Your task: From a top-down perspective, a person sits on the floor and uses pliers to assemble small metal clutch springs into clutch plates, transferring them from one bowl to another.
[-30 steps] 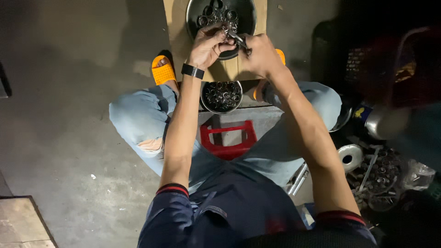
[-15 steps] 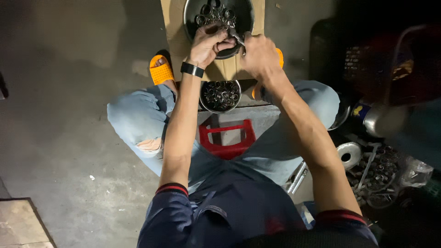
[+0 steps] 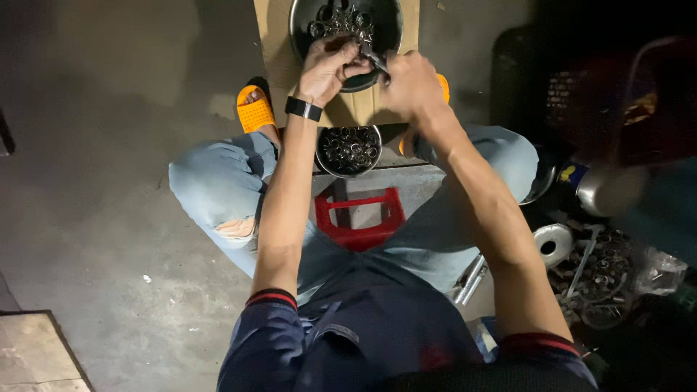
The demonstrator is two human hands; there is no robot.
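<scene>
Two hands, left hand (image 3: 328,69) and right hand (image 3: 410,86), meet on one small metal part (image 3: 375,58). Two round containers: one dark pan (image 3: 305,18) and one smaller bowl (image 3: 351,151), each holding metal rings too many to count. Two orange sandals (image 3: 254,109). One red stool (image 3: 361,218). One black wristband (image 3: 303,109).

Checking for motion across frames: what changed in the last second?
Hardly anything. Both hands, left hand and right hand, stay together on the small metal part over the large bowl, shifting only slightly. The small bowl of rings and red stool stayed put.
</scene>
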